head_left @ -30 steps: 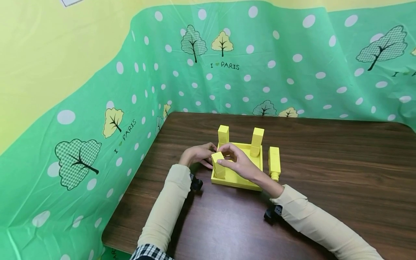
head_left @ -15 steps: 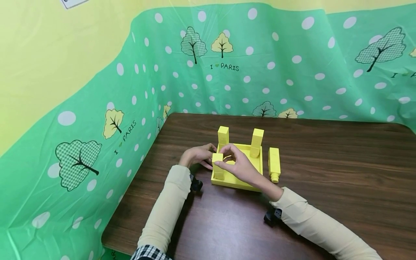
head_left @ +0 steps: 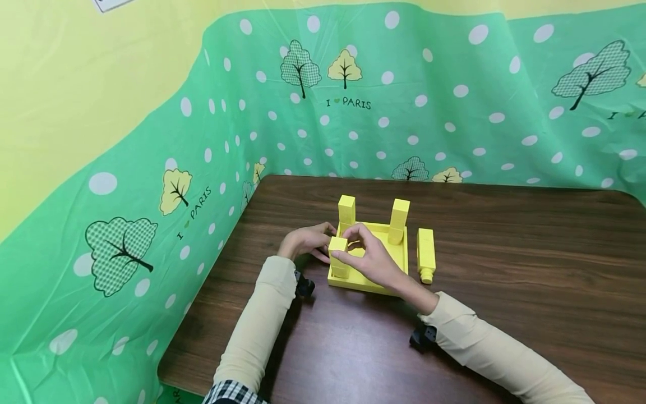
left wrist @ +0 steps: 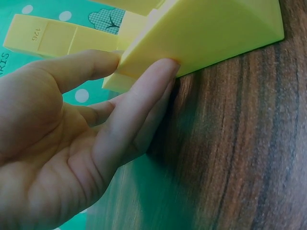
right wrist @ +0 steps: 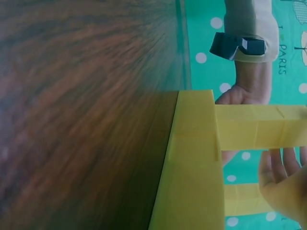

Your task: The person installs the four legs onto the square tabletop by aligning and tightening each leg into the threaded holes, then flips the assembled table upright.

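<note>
A shallow yellow tray-like board point(head_left: 375, 287) with a raised rim lies on the table, square yellow legs standing up from its corners. My left hand point(head_left: 309, 240) holds its left side; in the left wrist view the thumb point(left wrist: 91, 69) lies at the rim's edge and a finger presses the outer wall. With thumb and fingers my right hand point(head_left: 375, 259) grips the near-left leg point(head_left: 338, 261), which stands upright in its corner. In the right wrist view the fingertips meet this leg's point(right wrist: 254, 127) side. Its lower joint with the board is hard to see.
Two more legs rise at the far-left point(head_left: 346, 209) and far-right point(head_left: 399, 216) corners. A loose yellow leg point(head_left: 426, 249) with a rounded peg end lies right of the board. Dark wood table point(head_left: 504, 269); green patterned cloth point(head_left: 383, 112) hangs behind and left.
The near-left leg has turned slightly and straightened in my right hand's grip. My right hand has shifted a little; the left hand and the board stay put.
</note>
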`<move>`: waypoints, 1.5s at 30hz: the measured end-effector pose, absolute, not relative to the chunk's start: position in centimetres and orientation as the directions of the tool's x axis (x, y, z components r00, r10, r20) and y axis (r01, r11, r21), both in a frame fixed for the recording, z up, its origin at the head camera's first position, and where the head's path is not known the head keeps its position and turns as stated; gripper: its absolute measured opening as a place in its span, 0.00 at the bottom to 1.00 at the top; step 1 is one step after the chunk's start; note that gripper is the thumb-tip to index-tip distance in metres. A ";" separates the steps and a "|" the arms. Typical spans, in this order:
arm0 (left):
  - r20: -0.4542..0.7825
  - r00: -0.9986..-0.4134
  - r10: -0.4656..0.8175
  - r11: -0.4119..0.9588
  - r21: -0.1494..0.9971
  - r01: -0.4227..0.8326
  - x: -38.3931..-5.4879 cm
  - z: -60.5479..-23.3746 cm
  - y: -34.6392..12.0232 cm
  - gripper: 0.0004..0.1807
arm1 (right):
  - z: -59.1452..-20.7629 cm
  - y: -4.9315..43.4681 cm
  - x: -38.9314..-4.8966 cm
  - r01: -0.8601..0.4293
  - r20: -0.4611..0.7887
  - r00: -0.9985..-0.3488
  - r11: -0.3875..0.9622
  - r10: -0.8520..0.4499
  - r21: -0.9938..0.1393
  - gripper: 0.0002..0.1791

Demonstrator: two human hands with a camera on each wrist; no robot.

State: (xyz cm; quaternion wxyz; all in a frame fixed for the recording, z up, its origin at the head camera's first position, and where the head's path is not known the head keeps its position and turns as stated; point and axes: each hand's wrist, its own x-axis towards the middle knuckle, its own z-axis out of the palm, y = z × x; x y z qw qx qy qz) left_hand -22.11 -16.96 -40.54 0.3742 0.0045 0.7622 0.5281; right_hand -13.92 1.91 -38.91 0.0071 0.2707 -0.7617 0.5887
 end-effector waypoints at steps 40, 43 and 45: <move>-0.575 -0.717 0.394 0.460 0.799 -0.388 -22.1 -40.4 -17.0 0.24 | -39.0 2.6 -14.7 -0.320 0.258 -0.736 -0.015 -0.626 -0.947 0.18; -0.573 -0.718 0.396 0.460 0.800 -0.385 -22.1 -40.4 -17.0 0.24 | -39.0 2.6 -14.8 -0.317 0.258 -0.738 -0.017 -0.623 -0.948 0.18; -0.572 -0.718 0.398 0.458 0.801 -0.385 -22.1 -40.4 -17.0 0.24 | -39.0 2.6 -14.8 -0.318 0.259 -0.740 -0.016 -0.621 -0.948 0.19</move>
